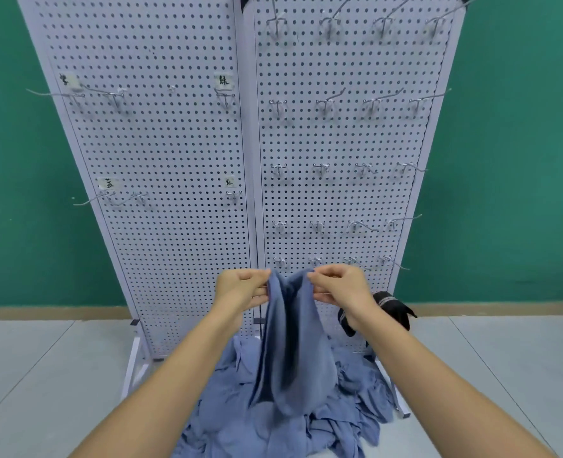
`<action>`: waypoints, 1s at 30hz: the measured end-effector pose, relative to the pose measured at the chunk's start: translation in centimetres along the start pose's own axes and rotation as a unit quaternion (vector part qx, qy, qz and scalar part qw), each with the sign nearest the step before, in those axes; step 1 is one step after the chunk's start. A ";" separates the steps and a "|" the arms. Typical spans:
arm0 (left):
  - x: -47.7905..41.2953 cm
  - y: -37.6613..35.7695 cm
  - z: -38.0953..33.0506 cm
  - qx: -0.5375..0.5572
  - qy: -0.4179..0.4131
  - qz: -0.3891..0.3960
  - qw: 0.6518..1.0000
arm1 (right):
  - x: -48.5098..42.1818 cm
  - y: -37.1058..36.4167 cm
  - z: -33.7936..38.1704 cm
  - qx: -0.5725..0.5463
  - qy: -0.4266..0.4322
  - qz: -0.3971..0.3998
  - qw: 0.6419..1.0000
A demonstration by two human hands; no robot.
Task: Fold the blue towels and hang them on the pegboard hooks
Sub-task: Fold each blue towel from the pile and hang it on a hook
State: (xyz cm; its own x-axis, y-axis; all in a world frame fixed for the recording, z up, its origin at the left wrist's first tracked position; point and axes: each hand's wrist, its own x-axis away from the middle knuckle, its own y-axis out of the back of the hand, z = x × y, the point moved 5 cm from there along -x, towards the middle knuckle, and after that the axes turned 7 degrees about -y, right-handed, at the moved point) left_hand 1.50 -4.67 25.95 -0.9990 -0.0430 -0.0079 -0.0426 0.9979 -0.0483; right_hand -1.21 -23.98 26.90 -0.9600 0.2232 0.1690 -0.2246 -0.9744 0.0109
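Green wall (25,193) and pale grey floor (42,358) frame a white pegboard (174,143) set with metal hooks (325,103). Left hand (240,289) and right hand (339,285) each pinch the top edge of a blue towel (293,352), which hangs limp and creased before the pegboard's lower edge, above a crumpled pile (240,424) at its foot.

Plain dusty-blue towel (293,342), same blue heap of towels (273,421) on pale grey floor (42,365), white pegboard (174,193) dotted with dark holes, silver hooks (326,105), teal-green wall (511,160), black cloth (395,309) with grey stripes at right.
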 end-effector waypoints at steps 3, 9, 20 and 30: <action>0.6 -1.6 -0.2 -0.026 -0.029 -0.007 0.999 | 0.8 -1.3 0.0 0.018 0.029 -0.008 0.999; 1.8 -3.1 -0.5 -0.049 -0.071 0.036 0.996 | 1.6 -1.9 -0.1 0.021 0.065 0.003 0.998; 1.2 -2.4 -0.9 -0.066 -0.078 0.086 0.991 | 1.3 -0.4 1.5 0.151 0.189 0.073 0.967; 2.1 -1.6 -3.1 -0.068 -0.124 0.093 0.986 | 2.1 -2.5 2.1 0.340 0.263 0.174 0.886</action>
State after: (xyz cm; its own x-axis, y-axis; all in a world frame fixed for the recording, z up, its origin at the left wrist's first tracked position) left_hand -0.58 -6.23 29.10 -0.9575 0.1476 -0.2477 0.1231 0.9861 0.1116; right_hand -2.28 -21.17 29.30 -0.9369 -0.2855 -0.2016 0.0806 -0.7378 0.6702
